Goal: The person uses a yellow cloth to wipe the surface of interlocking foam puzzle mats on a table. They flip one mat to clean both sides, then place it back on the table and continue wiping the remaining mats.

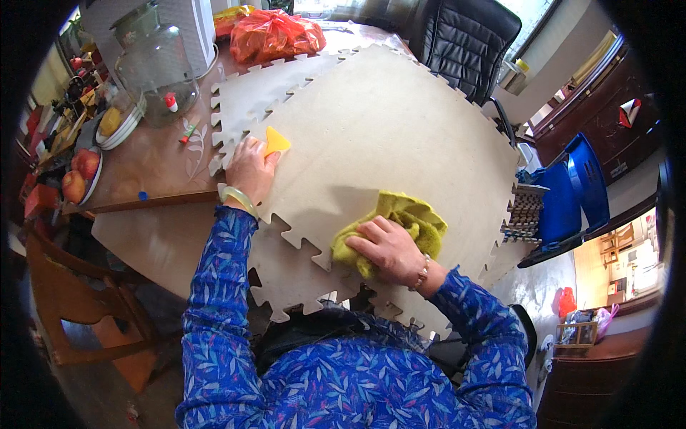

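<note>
Large off-white interlocking foam mats (375, 123) with toothed edges lie stacked and overlapping on the table before me. Near their left edge my left hand (252, 169) holds a small yellow, roughly triangular scraper-like piece (277, 141) against the top mat. Lower and to the right, my right hand (388, 249) presses on a bunched yellow-green cloth (423, 225), its fingers partly sunk in the folds. The cloth rests on the top mat close to its near edge. More toothed mat edges show underneath, towards my body.
On the brown table (161, 169) at left are a glass jar (158, 69), a fruit plate (91, 179) and stacked dishes (120, 128). Red plastic bags (276, 35) sit behind the mats. A black chair (469, 43), blue chair (560, 198) and wooden chair (96, 300) surround the table.
</note>
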`<action>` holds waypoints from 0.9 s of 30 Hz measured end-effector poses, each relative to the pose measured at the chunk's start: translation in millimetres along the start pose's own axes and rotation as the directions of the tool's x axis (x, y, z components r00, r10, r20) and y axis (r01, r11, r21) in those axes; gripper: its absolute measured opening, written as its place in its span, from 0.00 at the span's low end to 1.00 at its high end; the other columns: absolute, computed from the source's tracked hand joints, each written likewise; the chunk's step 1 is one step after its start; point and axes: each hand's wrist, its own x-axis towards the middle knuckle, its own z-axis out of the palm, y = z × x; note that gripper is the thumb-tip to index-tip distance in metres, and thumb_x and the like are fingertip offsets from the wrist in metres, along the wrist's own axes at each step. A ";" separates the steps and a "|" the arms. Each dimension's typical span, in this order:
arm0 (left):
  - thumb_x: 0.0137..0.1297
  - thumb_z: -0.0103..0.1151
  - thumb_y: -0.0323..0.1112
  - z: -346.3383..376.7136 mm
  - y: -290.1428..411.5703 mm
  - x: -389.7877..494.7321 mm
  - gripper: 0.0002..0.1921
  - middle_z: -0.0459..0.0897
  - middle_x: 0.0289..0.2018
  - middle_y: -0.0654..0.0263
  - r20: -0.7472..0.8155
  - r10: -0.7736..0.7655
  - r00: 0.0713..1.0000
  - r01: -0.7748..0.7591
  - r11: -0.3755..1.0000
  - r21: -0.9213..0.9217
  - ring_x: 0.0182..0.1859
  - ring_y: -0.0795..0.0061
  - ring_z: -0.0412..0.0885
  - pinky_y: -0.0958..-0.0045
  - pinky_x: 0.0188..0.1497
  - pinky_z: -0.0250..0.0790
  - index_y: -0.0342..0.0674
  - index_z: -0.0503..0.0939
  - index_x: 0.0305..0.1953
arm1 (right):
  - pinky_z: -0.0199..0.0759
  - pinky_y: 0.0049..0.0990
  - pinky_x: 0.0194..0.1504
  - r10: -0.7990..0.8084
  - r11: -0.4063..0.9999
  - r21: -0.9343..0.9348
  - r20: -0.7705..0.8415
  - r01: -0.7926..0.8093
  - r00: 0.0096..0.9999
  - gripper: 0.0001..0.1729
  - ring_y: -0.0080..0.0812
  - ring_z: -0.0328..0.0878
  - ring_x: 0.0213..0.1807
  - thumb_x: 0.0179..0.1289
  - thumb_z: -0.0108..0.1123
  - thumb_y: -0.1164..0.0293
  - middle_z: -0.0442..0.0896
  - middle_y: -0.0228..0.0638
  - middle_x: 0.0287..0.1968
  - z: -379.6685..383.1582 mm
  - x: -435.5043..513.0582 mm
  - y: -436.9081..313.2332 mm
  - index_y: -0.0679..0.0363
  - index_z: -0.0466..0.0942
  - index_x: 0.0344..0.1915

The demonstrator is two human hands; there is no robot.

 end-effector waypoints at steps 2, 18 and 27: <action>0.66 0.60 0.43 1.3 2.1 0.7 0.15 0.79 0.45 0.58 -0.004 0.008 1.000 -0.008 1.000 -0.005 0.52 0.57 0.76 0.59 0.54 0.71 0.36 0.81 0.42 | 0.74 0.35 0.47 0.003 1.000 -0.012 -0.034 -0.004 0.999 0.17 0.40 0.74 0.48 0.55 0.57 0.71 0.76 0.35 0.43 10.6 18.2 6.1 0.53 0.76 0.47; 0.67 0.59 0.47 4.6 -5.9 5.1 0.17 0.79 0.46 0.58 0.021 -0.041 0.999 0.042 0.996 -0.074 0.53 0.57 0.77 0.60 0.54 0.71 0.36 0.81 0.43 | 0.75 0.37 0.46 0.000 1.000 -0.018 -0.186 -0.003 0.983 0.13 0.44 0.76 0.45 0.51 0.59 0.75 0.78 0.39 0.40 49.5 145.2 34.4 0.57 0.78 0.40; 0.67 0.58 0.43 -0.8 -0.7 3.6 0.15 0.79 0.45 0.56 -0.011 -0.033 0.999 0.031 0.994 -0.106 0.51 0.54 0.78 0.58 0.52 0.71 0.35 0.80 0.43 | 0.75 0.37 0.45 -0.003 1.000 0.024 -0.061 0.005 0.998 0.21 0.43 0.76 0.46 0.47 0.62 0.77 0.78 0.37 0.41 18.3 63.1 13.5 0.55 0.78 0.46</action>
